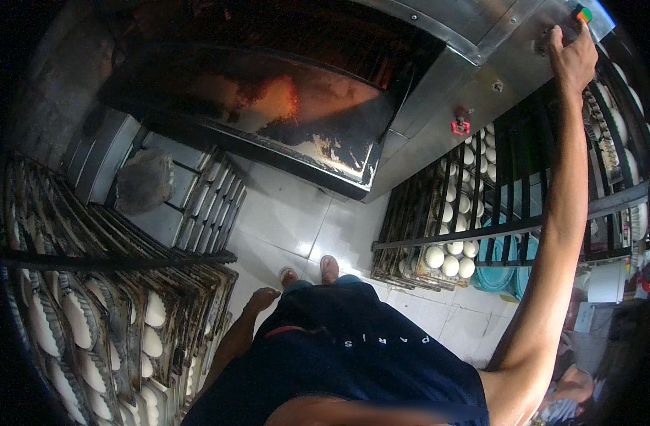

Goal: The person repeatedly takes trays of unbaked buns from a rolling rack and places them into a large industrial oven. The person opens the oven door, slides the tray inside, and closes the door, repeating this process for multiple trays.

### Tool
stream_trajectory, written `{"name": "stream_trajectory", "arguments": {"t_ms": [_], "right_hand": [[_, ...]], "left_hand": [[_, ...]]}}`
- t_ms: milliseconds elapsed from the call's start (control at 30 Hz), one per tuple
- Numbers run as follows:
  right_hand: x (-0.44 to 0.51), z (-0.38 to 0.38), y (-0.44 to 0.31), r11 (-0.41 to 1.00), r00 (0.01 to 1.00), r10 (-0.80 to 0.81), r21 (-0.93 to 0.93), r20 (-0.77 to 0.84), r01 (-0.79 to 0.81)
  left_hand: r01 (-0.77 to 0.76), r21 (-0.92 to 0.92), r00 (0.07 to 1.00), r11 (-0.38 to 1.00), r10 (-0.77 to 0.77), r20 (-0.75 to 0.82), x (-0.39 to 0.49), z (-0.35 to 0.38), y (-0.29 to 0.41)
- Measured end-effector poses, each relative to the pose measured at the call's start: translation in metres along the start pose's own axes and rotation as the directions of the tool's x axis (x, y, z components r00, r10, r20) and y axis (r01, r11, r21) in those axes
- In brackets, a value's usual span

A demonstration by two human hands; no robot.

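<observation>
My right hand [574, 56] is raised at the top right, its index fingertip at a green and orange button or switch [584, 14] on the steel oven front [476, 69]. The thumb and index finger are apart and nothing is held between them. Low beside my left hip is my left hand [263, 299], partly in shadow; its finger shape is unclear. The oven door [282, 117] hangs lowered before me, with an orange glow across its dark, worn surface. A red valve handle [460, 125] sticks out below the button.
A rack at left holds trays [165, 314] of pale dough pieces in fluted molds. Another rack [463, 234] at right holds round dough pieces, with turquoise tubs [495, 263] behind. A wrapped block [145, 181] lies left of the door. Another person [572, 383] is at the lower right.
</observation>
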State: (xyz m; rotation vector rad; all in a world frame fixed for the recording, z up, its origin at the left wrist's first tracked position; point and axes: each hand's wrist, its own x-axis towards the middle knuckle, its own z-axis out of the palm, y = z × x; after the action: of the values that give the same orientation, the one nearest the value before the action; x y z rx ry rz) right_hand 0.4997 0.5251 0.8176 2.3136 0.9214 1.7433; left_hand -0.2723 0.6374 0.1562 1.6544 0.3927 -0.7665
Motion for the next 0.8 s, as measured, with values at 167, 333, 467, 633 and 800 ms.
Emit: {"name": "stream_trajectory", "arguments": {"t_ms": [167, 333, 467, 633, 800], "right_hand": [[0.003, 0.005, 0.007, 0.998, 0.999, -0.035, -0.06, 0.038, 0.037], [0.01, 0.001, 0.026, 0.994, 0.998, -0.056, -0.091, 0.031, 0.059], [0.01, -0.002, 0.034, 0.986, 0.996, -0.084, -0.143, 0.004, 0.084], [0.008, -0.004, 0.032, 0.987, 0.999, -0.041, -0.153, 0.024, 0.044], [0.007, -0.005, 0.033, 0.988, 0.999, -0.052, -0.144, 0.006, 0.052]], "left_hand": [[0.04, 0.284, 0.999, 0.958, -0.031, -0.034, 0.007, 0.002, 0.017], [-0.011, 0.208, 0.994, 0.978, 0.034, -0.108, 0.011, 0.002, 0.05], [0.137, 0.058, 0.988, 0.989, -0.132, -0.081, 0.007, 0.001, 0.067], [0.121, 0.04, 0.987, 0.992, -0.116, -0.115, 0.009, 0.005, 0.065], [0.16, 0.097, 0.987, 0.982, -0.156, -0.042, 0.012, 0.006, 0.059]]}}
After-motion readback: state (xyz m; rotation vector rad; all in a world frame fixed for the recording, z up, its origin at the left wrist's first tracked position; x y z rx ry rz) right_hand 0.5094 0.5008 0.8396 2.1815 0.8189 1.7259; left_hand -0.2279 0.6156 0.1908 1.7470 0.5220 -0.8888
